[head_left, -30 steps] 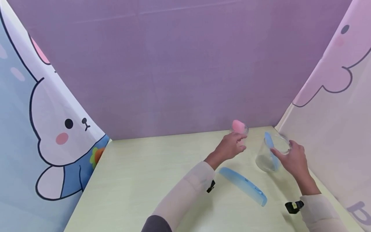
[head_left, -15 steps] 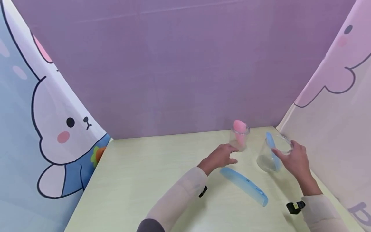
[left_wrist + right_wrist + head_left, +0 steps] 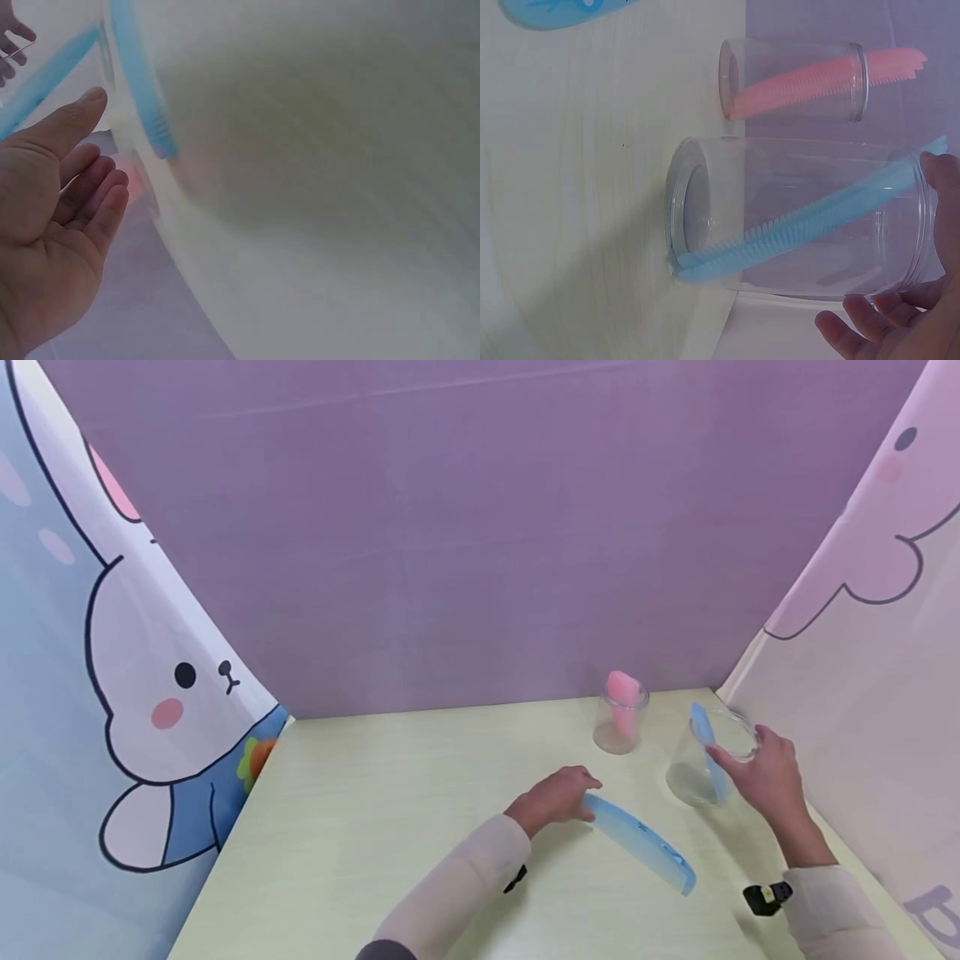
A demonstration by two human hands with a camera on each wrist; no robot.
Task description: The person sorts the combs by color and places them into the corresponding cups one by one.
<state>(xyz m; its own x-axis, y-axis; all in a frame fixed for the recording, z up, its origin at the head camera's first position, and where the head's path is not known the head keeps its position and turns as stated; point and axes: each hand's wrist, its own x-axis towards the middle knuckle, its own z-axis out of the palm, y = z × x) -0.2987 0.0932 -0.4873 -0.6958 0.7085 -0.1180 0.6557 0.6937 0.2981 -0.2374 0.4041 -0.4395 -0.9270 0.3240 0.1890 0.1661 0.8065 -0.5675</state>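
Note:
My right hand [image 3: 767,777] holds the rim of a large clear jar [image 3: 810,225], thumb on one side and fingers on the other. A blue comb [image 3: 802,221] leans inside that jar, its top end sticking out near my thumb. A second blue comb [image 3: 639,842] lies flat on the table. At its far left end is my left hand [image 3: 557,797], thumb and fingers apart. Seen from the left wrist, the left hand [image 3: 64,195] has loosely bent fingers with nothing between them, and the lying comb [image 3: 142,82] is beyond the thumb.
Behind the large jar stands a smaller clear jar [image 3: 615,739] with a pink comb [image 3: 623,689] leaning in it. The pale table [image 3: 390,827] meets a purple cloth wall [image 3: 465,543] at the back. Printed cloths hang at left [image 3: 142,693] and right [image 3: 877,693].
My left hand has drawn away from the small jar with the pink comb, toward me and to the left, down to the lying blue comb. My right hand keeps its hold on the large jar.

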